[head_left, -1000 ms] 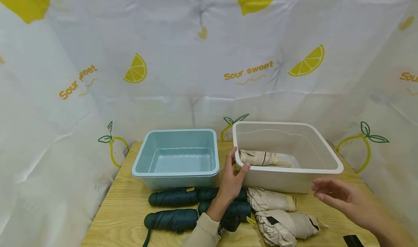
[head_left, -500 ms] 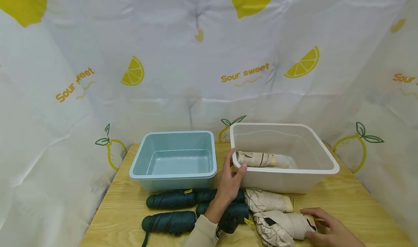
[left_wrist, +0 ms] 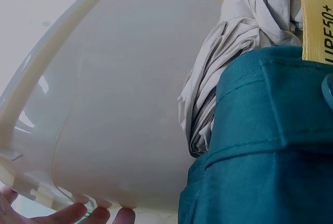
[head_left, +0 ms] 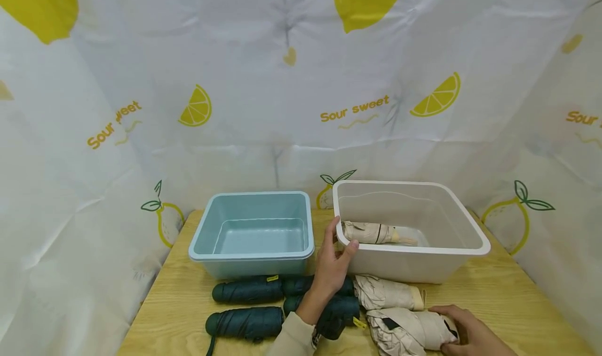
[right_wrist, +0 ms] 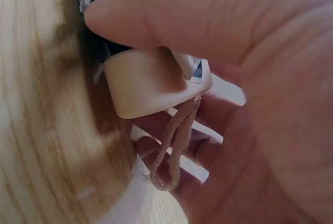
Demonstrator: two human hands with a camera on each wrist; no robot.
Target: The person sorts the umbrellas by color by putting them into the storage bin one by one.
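My left hand holds the near left corner of a white plastic bin, thumb at the rim and fingertips along its side. One beige folded umbrella lies inside that bin. At the lower right, my right hand grips the handle end of another beige umbrella lying on the table. The right wrist view shows the thumb across that end, fingers on the far side, and a wrist-strap loop hanging from the cream handle. A third beige umbrella lies just behind it.
A light blue bin stands left of the white one. Several dark green folded umbrellas lie in front, some partly hidden by my left forearm. The wooden table backs onto a lemon-print curtain.
My right hand has moved down and left from beside the white bin to the near beige umbrella and now grips its end. The left hand stays at the bin's corner.
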